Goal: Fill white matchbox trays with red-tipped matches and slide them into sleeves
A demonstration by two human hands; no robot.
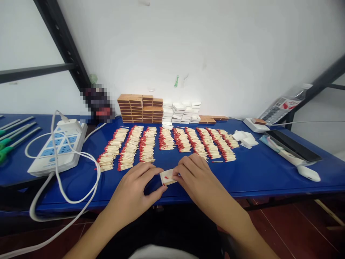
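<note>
White power strip with blue sockets (58,147) far left on the blue counter (258,172). Left hand (134,190) and right hand (195,178) meet at the counter's near edge, fingers of both grasping a small white cardboard matchbox tray (167,177) with red-tipped matches inside. Rows of red-tipped wooden matches (167,142) just behind; black phone (292,145) far right.
</note>
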